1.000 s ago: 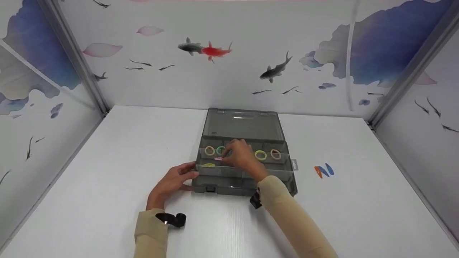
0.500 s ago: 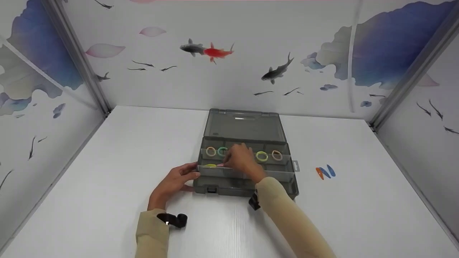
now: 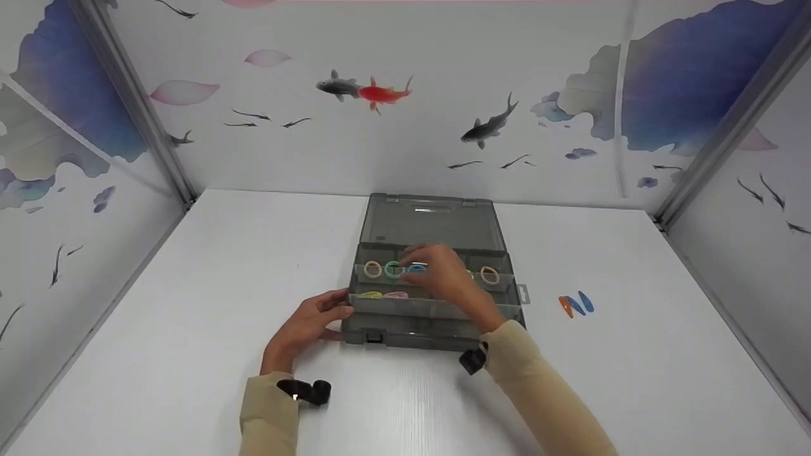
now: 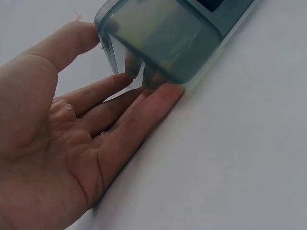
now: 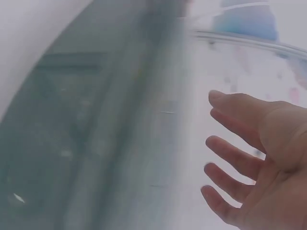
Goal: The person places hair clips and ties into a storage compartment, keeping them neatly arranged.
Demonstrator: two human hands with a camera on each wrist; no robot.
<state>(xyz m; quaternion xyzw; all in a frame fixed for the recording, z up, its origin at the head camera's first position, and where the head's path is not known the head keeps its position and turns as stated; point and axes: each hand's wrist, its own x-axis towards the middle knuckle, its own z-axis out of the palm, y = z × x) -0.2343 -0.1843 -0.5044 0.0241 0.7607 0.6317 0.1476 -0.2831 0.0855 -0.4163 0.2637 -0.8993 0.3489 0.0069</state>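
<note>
A grey see-through compartment box [image 3: 431, 337] lies with its lid [image 3: 431, 221] folded back. My left hand [image 3: 306, 326] rests its fingers against the box's left side; in the left wrist view the fairly straight fingers [image 4: 139, 115] touch the corner wall. My right hand [image 3: 443, 273] hovers over the middle of the box, fingers spread and holding nothing. Below it, a yellow hair clip [image 3: 370, 295] and a pink hair clip [image 3: 396, 296] lie in the middle row. Behind them sit an orange hair tie [image 3: 372, 270], a green one, a blue one and a brownish hair tie [image 3: 489, 275]; a yellow one is mostly hidden.
To the right of the box, an orange hair clip [image 3: 565, 307] and two blue clips [image 3: 585, 301] lie on the white table [image 3: 633, 367]. A hanging tab [image 3: 524, 294] juts from the box's right side. Printed walls enclose the table's back and sides.
My right hand lowered the pink hair clip into the middle row beside the yellow one, let it go, then rose and shifted right. My left hand stays at the box.
</note>
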